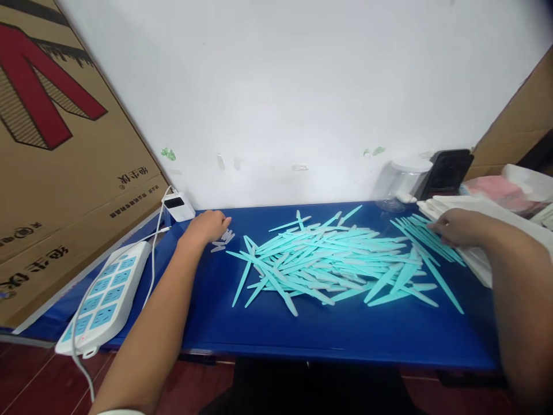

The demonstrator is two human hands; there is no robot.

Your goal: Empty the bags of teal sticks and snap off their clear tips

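Nearest me are my own forearms (159,323), reaching in over the blue worktop (302,337). My left hand (208,226) is curled right beside a few small clear pieces (228,235); the fingers look drawn in, but I can't tell whether they pinch one. My right hand (463,227) bends over a fanned row of teal sticks (410,229) at the far side, fingers close together, and whether a stick is between them is hidden from me. The main pile of teal sticks (328,259) lies crisscrossed between my hands.

To do this well, I'd say, I should meet the flat clear pieces with fingertips only, one at a time, and take a stick by its middle, lifting straight up so its neighbours aren't dragged askew.

Behind the row stands a clear jar (394,183) with a white lid (410,165); I can't make out what, if anything, is inside. Further right, translucent wrapping (529,176) lies around something pink (495,189).
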